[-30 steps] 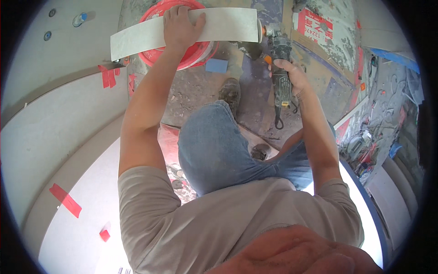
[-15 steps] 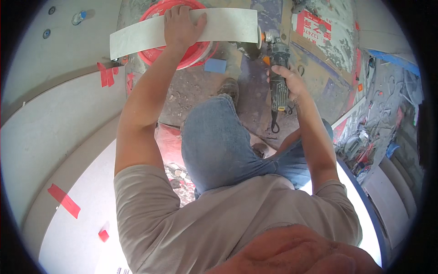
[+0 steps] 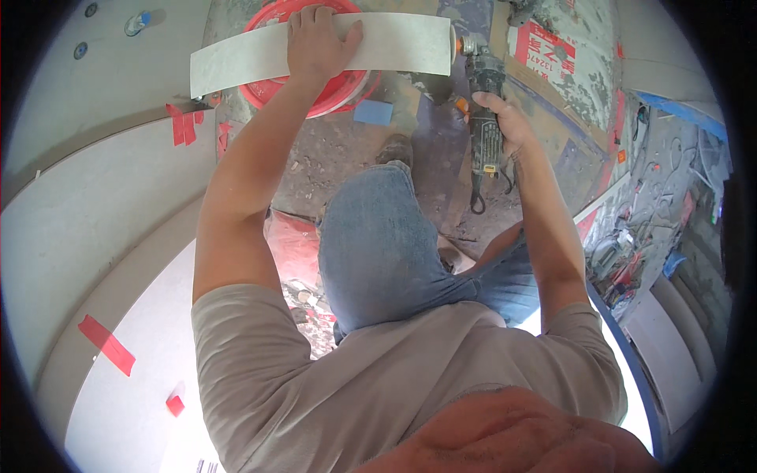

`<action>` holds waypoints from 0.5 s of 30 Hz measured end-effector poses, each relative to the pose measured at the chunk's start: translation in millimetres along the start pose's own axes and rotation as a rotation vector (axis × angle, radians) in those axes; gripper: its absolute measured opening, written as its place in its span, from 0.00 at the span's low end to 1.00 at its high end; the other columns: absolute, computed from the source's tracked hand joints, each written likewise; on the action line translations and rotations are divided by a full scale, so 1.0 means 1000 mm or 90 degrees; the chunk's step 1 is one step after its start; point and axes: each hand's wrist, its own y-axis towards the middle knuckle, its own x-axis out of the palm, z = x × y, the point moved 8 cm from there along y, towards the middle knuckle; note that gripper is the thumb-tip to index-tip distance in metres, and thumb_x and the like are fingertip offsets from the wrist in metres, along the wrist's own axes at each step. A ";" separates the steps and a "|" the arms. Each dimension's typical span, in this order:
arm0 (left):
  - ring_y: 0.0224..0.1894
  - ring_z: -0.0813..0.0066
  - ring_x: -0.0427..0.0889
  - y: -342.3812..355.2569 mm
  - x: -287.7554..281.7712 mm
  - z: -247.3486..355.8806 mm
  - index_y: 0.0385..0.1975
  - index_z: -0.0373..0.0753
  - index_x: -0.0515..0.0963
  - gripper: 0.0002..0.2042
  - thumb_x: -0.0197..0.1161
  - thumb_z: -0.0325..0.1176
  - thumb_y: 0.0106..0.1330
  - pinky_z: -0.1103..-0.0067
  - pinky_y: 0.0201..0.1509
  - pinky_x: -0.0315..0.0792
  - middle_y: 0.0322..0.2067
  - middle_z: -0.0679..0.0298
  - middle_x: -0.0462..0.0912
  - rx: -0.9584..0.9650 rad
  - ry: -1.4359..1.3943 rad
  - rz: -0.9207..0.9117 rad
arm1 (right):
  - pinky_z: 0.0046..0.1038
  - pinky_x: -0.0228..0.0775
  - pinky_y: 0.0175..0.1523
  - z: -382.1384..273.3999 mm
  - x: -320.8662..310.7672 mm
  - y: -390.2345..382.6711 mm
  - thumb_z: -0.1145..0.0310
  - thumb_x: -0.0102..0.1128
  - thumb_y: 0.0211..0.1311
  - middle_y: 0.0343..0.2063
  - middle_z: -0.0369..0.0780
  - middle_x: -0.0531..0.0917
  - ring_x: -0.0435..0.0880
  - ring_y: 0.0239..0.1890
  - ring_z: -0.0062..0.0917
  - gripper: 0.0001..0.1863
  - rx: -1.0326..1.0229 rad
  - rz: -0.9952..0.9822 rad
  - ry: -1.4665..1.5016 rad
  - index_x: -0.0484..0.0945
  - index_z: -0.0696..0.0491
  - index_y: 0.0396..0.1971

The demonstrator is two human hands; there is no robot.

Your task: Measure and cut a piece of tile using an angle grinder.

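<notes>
The left hand [image 3: 315, 51] spreads over the likely brittle strip [image 3: 402, 44], best steadied mid-length, while the right hand [image 3: 507, 124] grips the grinder [image 3: 486, 75].

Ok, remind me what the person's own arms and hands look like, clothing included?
No glove shows on the left hand or on the right hand. The arms are uncovered below the short sleeves of a greyish-beige shirt, whose loose fabric is creased. No watch shows on the left wrist; the right wrist is harder to make out.
</notes>
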 end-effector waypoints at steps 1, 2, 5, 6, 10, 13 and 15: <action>0.54 0.45 0.74 0.000 0.000 0.000 0.48 0.34 0.79 0.26 0.63 0.53 0.63 0.56 0.62 0.67 0.51 0.46 0.77 -0.001 0.000 0.000 | 0.28 0.77 0.32 0.004 -0.002 0.000 0.62 0.67 0.59 0.30 0.43 0.84 0.84 0.27 0.27 0.17 0.000 0.000 -0.001 0.78 0.59 0.41; 0.54 0.45 0.74 0.001 0.001 -0.001 0.48 0.34 0.79 0.26 0.63 0.53 0.63 0.56 0.62 0.67 0.51 0.46 0.77 -0.007 0.014 -0.012 | 0.28 0.77 0.32 0.007 -0.002 -0.003 0.61 0.67 0.59 0.29 0.42 0.84 0.84 0.27 0.26 0.17 0.012 -0.002 -0.007 0.78 0.59 0.41; 0.54 0.45 0.74 0.001 0.000 -0.003 0.48 0.34 0.79 0.26 0.63 0.53 0.62 0.56 0.62 0.67 0.51 0.46 0.77 -0.011 0.020 -0.013 | 0.28 0.77 0.33 0.008 -0.001 -0.002 0.58 0.68 0.59 0.29 0.41 0.84 0.84 0.27 0.26 0.19 0.029 -0.007 -0.024 0.79 0.58 0.40; 0.54 0.45 0.74 0.000 -0.001 -0.003 0.48 0.33 0.79 0.26 0.63 0.53 0.62 0.56 0.62 0.67 0.51 0.46 0.77 -0.007 0.011 -0.003 | 0.27 0.77 0.33 0.007 -0.001 -0.002 0.57 0.68 0.58 0.28 0.41 0.84 0.84 0.28 0.25 0.19 0.034 -0.008 -0.034 0.79 0.58 0.39; 0.54 0.45 0.74 0.000 0.004 -0.005 0.48 0.33 0.78 0.27 0.64 0.53 0.62 0.56 0.61 0.68 0.51 0.46 0.77 -0.025 0.003 -0.027 | 0.29 0.78 0.33 -0.009 0.001 0.006 0.63 0.67 0.59 0.29 0.40 0.84 0.85 0.27 0.27 0.15 0.015 -0.004 -0.030 0.80 0.59 0.38; 0.54 0.45 0.74 -0.001 0.003 -0.003 0.48 0.33 0.78 0.27 0.64 0.53 0.62 0.56 0.61 0.68 0.50 0.46 0.77 -0.027 0.016 -0.023 | 0.29 0.79 0.32 -0.011 -0.002 0.012 0.62 0.67 0.59 0.29 0.41 0.85 0.85 0.27 0.27 0.15 0.010 -0.016 -0.018 0.80 0.59 0.38; 0.54 0.45 0.74 -0.001 0.004 -0.006 0.49 0.33 0.78 0.27 0.63 0.53 0.63 0.56 0.62 0.68 0.50 0.47 0.77 -0.020 0.021 -0.030 | 0.28 0.79 0.32 -0.007 -0.003 0.014 0.62 0.67 0.59 0.29 0.41 0.85 0.86 0.27 0.26 0.16 0.029 -0.025 -0.021 0.80 0.59 0.38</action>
